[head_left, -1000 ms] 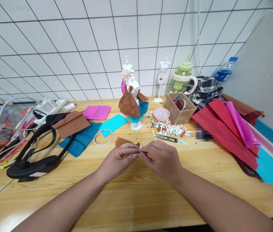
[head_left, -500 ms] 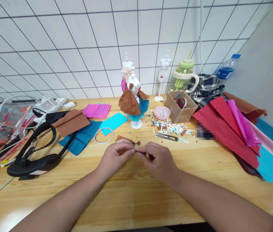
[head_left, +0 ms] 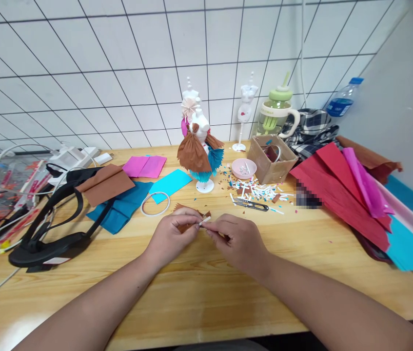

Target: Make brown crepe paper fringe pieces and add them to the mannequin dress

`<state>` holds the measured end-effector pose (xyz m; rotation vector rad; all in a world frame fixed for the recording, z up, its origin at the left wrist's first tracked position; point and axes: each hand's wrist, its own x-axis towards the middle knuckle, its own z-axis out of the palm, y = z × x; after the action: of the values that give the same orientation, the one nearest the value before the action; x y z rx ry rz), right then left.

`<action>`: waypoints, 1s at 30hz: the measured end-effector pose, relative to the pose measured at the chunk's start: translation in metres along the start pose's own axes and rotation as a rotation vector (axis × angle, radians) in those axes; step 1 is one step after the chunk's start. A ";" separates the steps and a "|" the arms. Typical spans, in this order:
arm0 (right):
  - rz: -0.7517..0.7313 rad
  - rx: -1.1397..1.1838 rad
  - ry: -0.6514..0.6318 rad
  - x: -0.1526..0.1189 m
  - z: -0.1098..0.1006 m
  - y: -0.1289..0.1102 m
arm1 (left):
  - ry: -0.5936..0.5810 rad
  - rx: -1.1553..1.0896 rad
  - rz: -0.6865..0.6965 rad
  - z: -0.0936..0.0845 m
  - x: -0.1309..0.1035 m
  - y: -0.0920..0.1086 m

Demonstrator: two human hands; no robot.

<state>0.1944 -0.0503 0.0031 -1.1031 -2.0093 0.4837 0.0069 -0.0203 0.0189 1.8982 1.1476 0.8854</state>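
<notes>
My left hand (head_left: pixel 177 233) and my right hand (head_left: pixel 238 240) meet fingertip to fingertip above the wooden table. Between their pinched fingers is a small white strip (head_left: pixel 205 221), which both hands appear to hold. Just beyond the fingers lies a pleated brown paper piece (head_left: pixel 187 212), partly hidden by my left hand. Behind it stands a small white mannequin (head_left: pixel 199 122) dressed in brown paper (head_left: pixel 193 152) and teal pleated paper (head_left: pixel 215 158). Small black-handled snips (head_left: pixel 253 204) rest to the right, beside scattered white strips (head_left: pixel 261 190).
A roll of tape (head_left: pixel 155 204), folded papers (head_left: pixel 107 184) and a black strap device (head_left: pixel 60 243) lie left. Behind are a pink bowl (head_left: pixel 244 168), a cardboard box (head_left: pixel 272 165), another mannequin (head_left: pixel 245 109) and a green-lidded jug (head_left: pixel 277 114). Red paper (head_left: pixel 341 190) lies right.
A white strip now shows between my fingertips, where it was hardly visible before. The camera view has shifted slightly; both hands stay in nearly the same place.
</notes>
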 end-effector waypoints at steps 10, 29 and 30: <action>0.106 -0.005 -0.025 0.003 -0.002 -0.002 | 0.015 0.183 0.021 0.002 -0.004 0.002; 0.107 0.093 -0.008 0.002 -0.002 -0.002 | 0.017 0.185 0.135 0.002 -0.003 0.000; 0.102 0.091 -0.012 0.002 -0.002 -0.002 | 0.025 0.190 0.141 0.002 -0.002 0.000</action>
<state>0.1942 -0.0497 0.0065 -1.1528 -1.9285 0.6301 0.0074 -0.0228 0.0171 2.1497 1.1582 0.9048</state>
